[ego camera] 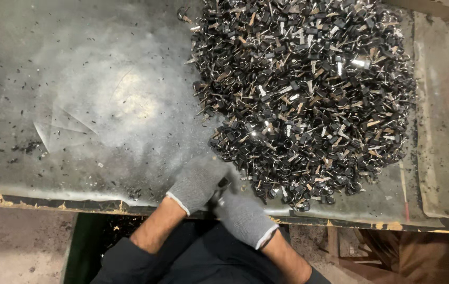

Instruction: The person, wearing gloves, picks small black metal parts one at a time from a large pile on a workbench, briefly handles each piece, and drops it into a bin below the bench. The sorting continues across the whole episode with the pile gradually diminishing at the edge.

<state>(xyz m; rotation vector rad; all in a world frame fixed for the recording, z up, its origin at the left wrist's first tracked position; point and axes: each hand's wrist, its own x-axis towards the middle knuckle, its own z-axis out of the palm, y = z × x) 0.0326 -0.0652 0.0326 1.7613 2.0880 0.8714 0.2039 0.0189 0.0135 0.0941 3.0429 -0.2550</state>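
Grip: left hand (197, 182) and right hand (243, 215), both in grey gloves, pressed together over a small dark metal piece (223, 184) at the near table edge; how the fingers close cannot be told.
Edges: hands just inside the table's front rim (51, 195), touching the pile's near fringe.
Open room: bare, dusty sheet (77, 105) to the left.
Hidden: piece mostly covered by gloves.
Around: big heap of small black and silver parts (308, 89) ahead, right.
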